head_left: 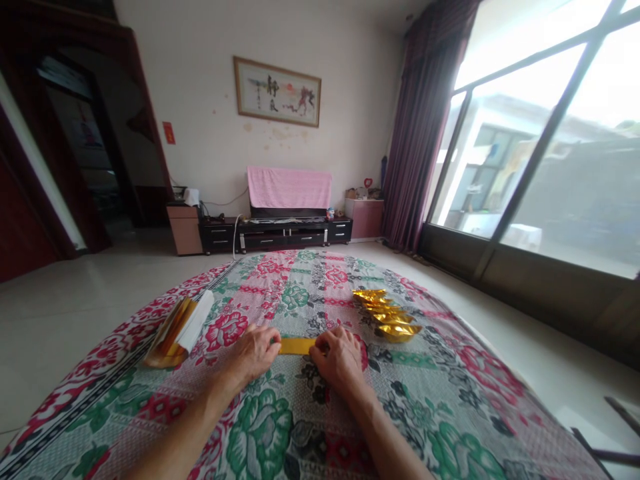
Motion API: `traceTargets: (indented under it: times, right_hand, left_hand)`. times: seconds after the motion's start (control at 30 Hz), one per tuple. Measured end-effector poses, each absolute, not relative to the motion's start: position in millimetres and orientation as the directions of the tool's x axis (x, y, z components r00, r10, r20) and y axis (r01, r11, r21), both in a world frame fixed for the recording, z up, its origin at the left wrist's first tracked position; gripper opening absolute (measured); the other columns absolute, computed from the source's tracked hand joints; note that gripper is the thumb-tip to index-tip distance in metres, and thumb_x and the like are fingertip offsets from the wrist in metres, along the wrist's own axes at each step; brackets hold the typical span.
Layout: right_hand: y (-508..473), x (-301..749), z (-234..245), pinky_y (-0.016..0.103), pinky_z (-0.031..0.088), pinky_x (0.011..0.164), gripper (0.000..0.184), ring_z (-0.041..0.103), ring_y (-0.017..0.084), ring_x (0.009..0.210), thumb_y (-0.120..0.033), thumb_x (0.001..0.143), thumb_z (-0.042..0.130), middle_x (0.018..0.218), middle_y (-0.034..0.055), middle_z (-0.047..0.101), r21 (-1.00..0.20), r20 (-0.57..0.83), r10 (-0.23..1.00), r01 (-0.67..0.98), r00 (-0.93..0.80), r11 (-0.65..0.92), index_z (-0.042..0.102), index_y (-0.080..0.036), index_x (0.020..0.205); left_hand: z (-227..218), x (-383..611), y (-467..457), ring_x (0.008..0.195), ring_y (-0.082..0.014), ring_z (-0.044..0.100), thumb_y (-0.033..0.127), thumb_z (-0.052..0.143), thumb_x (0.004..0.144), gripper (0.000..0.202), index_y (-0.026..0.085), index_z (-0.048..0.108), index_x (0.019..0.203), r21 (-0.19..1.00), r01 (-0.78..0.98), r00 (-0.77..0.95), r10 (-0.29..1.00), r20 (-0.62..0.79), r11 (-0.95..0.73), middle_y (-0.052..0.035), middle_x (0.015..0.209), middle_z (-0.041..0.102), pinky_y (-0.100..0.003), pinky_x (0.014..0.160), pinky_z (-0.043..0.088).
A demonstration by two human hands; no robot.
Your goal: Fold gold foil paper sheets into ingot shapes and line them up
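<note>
Gold foil is showing between the two hands: a narrow strip point(297, 345) is lying flat on a flowered quilt point(280, 427), running left to right just ahead of the person. The left hand point(255, 353) is curling over the strip's left end, knuckles up and fingers bent down, gripping the foil against the quilt. The right hand point(339, 360) is doing the same at the right end, fingers closing on the foil, so only the middle of the strip is showing between the two. Both forearms are reaching in from the bottom edge and resting low over the quilt. Near the right hand, a little farther away and to the right, a row of folded gold shapes point(387, 315) is sitting on the quilt, overlapping one another in a line that is running away from the person. Well to the left of the left hand, a pack point(177, 330) of gold sheets with a white cover is lying open and fanning slightly at the quilt's edge. Beyond the quilt, a pale floor point(75, 300) is stretching to a dark cabinet point(280, 233) against the far wall, with a pink cloth point(289, 187) hanging over what is standing on it and a framed picture point(277, 91) hanging above. A large window point(550, 147) is letting in bright light on the right, beside a purple curtain point(420, 127).
</note>
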State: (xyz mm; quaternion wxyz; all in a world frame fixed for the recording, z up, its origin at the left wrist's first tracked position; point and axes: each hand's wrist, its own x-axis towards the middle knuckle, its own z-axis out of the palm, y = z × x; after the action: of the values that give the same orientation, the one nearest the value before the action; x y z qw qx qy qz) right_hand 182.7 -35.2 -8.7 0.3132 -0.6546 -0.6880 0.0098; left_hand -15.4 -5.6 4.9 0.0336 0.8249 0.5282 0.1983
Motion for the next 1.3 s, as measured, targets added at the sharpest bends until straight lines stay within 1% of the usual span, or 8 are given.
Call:
traceTargets:
  times: [0.17,0.27,0.53,0.77,0.93,1.0,1.13,1.3]
  right_hand:
    - [-32.5,182.9,-14.7,0.028,0.027,0.072,0.011,0.045,0.017,0.081,-0.034,0.073,0.061,0.084,0.0016,0.056,-0.399,0.440,0.896,0.906,0.051,0.144,0.064,-0.023,0.072]
    - [-32.4,182.7,-14.5,0.029,0.026,0.073,0.011,0.045,0.017,0.081,-0.034,0.073,0.061,0.083,0.0015,0.055,-0.391,0.439,0.897,0.909,0.048,0.142,0.063,-0.023,0.073]
    - [-33.1,183.9,-14.2,0.028,0.027,0.073,0.010,0.045,0.016,0.082,-0.033,0.073,0.061,0.084,0.0004,0.055,-0.378,0.435,0.900,0.913,0.031,0.151,0.063,-0.024,0.074]
    - [-33.3,185.3,-13.4,0.028,0.028,0.073,0.010,0.045,0.016,0.082,-0.034,0.073,0.061,0.085,0.0002,0.055,-0.387,0.432,0.901,0.909,0.033,0.153,0.063,-0.025,0.074]
    - [-33.6,185.1,-11.9,0.029,0.028,0.073,0.010,0.046,0.017,0.083,-0.034,0.073,0.060,0.085,0.0010,0.055,-0.380,0.429,0.903,0.912,0.028,0.153,0.063,-0.024,0.075]
    - [-33.5,184.8,-11.5,0.029,0.028,0.074,0.013,0.047,0.018,0.084,-0.034,0.073,0.060,0.087,0.0015,0.056,-0.379,0.428,0.903,0.913,0.028,0.151,0.063,-0.024,0.081]
    - [-33.5,184.1,-11.5,0.031,0.029,0.077,0.027,0.047,0.020,0.087,-0.035,0.074,0.058,0.093,0.0040,0.056,-0.357,0.445,0.895,0.922,0.023,0.153,0.060,-0.025,0.099]
    - [-33.9,183.6,-11.4,0.030,0.030,0.075,0.021,0.047,0.020,0.088,-0.036,0.076,0.055,0.095,0.0054,0.055,-0.330,0.442,0.897,0.933,0.020,0.142,0.062,-0.024,0.091]
  left_hand:
    - [3.7,6.8,-14.8,0.083,-0.0255,0.052,0.053,0.050,0.075,0.034,0.020,0.055,0.073,0.171,0.945,0.206,0.915,0.346,-0.278,-0.0074,0.076,0.058,-0.037,0.075,0.037]
    - [1.9,14.4,-18.9,0.087,-0.0288,0.050,0.057,0.053,0.070,0.039,0.019,0.055,0.076,0.157,0.961,0.154,0.912,0.381,-0.228,-0.0092,0.080,0.056,-0.038,0.073,0.038]
    - [-5.5,3.2,-8.7,0.076,-0.0222,0.051,0.044,0.057,0.071,0.024,0.020,0.053,0.069,0.215,0.941,0.172,0.916,0.363,-0.261,-0.0045,0.071,0.056,-0.036,0.075,0.039]
    - [-2.9,-11.8,-0.7,0.075,-0.0161,0.053,0.029,0.054,0.070,0.010,0.021,0.057,0.075,0.298,0.900,0.241,0.934,0.264,-0.317,0.0003,0.073,0.060,-0.030,0.078,0.038]
    - [-1.4,-20.7,3.9,0.066,-0.0138,0.054,0.021,0.052,0.068,0.031,0.022,0.059,0.098,0.376,0.888,0.214,0.962,0.171,-0.264,0.0037,0.064,0.059,-0.024,0.066,0.039]
    - [-2.1,-23.0,4.8,0.071,-0.0140,0.057,0.015,0.049,0.069,0.038,0.023,0.058,0.105,0.383,0.878,0.236,0.956,0.173,-0.286,0.0023,0.071,0.063,-0.024,0.069,0.041]
    - [-6.4,-23.9,6.0,0.087,-0.0159,0.057,0.006,0.041,0.072,0.039,0.022,0.064,0.099,0.338,0.875,0.270,0.929,0.252,-0.346,-0.0023,0.095,0.066,-0.027,0.084,0.039]
    - [-11.0,-22.2,6.0,0.084,-0.0180,0.055,0.010,0.046,0.070,0.035,0.023,0.065,0.096,0.307,0.903,0.232,0.942,0.242,-0.301,-0.0020,0.086,0.065,-0.029,0.081,0.039]
